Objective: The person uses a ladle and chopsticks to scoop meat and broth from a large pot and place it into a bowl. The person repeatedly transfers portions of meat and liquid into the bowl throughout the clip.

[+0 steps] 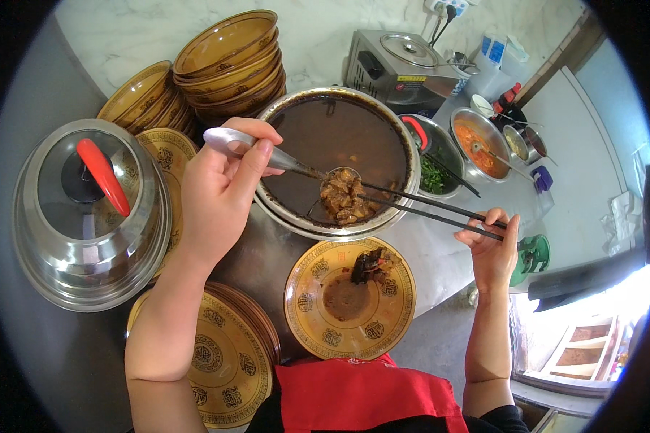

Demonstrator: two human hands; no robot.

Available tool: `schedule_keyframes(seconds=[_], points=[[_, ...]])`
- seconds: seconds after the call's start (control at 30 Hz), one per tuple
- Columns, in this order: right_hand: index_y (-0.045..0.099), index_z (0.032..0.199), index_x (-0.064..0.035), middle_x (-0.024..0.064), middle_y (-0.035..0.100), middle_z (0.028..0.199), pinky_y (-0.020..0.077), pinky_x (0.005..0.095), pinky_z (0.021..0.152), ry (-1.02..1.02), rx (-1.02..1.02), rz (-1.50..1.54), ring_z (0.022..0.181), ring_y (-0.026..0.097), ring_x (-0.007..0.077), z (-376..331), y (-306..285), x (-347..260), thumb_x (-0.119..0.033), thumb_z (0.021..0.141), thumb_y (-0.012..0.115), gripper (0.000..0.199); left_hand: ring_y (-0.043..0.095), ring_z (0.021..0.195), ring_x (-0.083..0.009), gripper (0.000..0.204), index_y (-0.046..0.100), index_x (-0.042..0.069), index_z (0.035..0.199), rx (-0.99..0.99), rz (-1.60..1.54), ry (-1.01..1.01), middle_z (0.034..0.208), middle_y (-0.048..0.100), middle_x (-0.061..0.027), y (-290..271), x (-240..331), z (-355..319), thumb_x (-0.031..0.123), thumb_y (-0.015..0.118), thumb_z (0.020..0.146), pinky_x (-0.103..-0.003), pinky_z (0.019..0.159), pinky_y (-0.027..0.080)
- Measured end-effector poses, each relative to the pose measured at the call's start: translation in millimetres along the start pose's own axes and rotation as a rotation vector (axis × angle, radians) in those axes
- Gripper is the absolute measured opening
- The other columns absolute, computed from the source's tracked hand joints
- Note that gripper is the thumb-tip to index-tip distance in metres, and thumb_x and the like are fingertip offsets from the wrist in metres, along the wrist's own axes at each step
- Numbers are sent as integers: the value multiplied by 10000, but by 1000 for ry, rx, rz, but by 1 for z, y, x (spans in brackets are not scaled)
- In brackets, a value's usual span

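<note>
Over a big metal pot [310,130] of dark broth, my left hand [231,169] grips the metal handle of a ladle [292,164]. Chunks of brown stewed meat [343,198] fill its bowl, just above the broth near the pot's front rim. My right hand [495,242] is closed round a pair of black chopsticks [440,209], whose tips reach the meat from the right. In front of the pot sits a patterned yellow-brown plate [314,317], with a little brown sauce [347,296] and some dark pieces of food [372,265] on it.
Brown bowls [227,61] are stacked behind the pot. At left stands a steel pot with a glass lid [87,209]; more plates [224,368] are piled near my left forearm. Rightward are chopped greens [433,173], a bowl of orange-red sauce [480,144] and a steel warmer [404,68].
</note>
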State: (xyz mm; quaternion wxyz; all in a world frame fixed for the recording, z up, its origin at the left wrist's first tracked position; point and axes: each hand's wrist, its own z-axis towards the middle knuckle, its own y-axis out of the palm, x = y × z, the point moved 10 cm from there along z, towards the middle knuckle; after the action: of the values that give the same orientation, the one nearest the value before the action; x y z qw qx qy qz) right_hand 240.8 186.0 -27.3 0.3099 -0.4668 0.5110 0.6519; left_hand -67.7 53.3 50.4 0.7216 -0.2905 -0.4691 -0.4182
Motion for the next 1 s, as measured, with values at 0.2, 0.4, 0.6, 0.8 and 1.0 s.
schedule_keyframes(seconds=[0.2,0.4,0.6,0.8,1.0], points=[[424,766,-33,129,511,758,515,354,587,-27,-22,-61,629,579,238,0,-3,-4,-368,884,264,389,433,632,-25,115,503,-8,867,13,4,29,781,480,3,0,2,0,85,440,844,-224,652,477],[419,753,-26,127,497,756,516,364,584,-67,-70,-92,652,568,221,0,3,-9,-349,887,268,381,478,646,-55,109,519,-22,843,-36,17,111,829,530,-31,7,10,-4,70,463,829,-215,643,464],[425,747,-9,136,509,746,501,348,590,-107,-114,-174,613,570,244,-2,13,-13,-366,887,242,425,521,635,-81,69,553,11,821,-99,233,167,775,565,-46,16,18,-10,42,495,800,-198,566,419],[429,753,-1,150,517,744,490,342,601,-141,-147,-186,588,570,264,0,18,-17,-377,888,218,451,550,607,-181,95,553,24,814,-240,428,519,741,577,-73,37,44,-19,3,553,721,-233,544,430],[426,759,-1,150,516,750,490,342,602,-155,-170,-171,601,568,260,1,23,-19,-374,889,209,450,575,712,-225,206,556,120,805,-191,751,719,802,562,-45,44,40,-22,25,600,627,-281,565,466]])
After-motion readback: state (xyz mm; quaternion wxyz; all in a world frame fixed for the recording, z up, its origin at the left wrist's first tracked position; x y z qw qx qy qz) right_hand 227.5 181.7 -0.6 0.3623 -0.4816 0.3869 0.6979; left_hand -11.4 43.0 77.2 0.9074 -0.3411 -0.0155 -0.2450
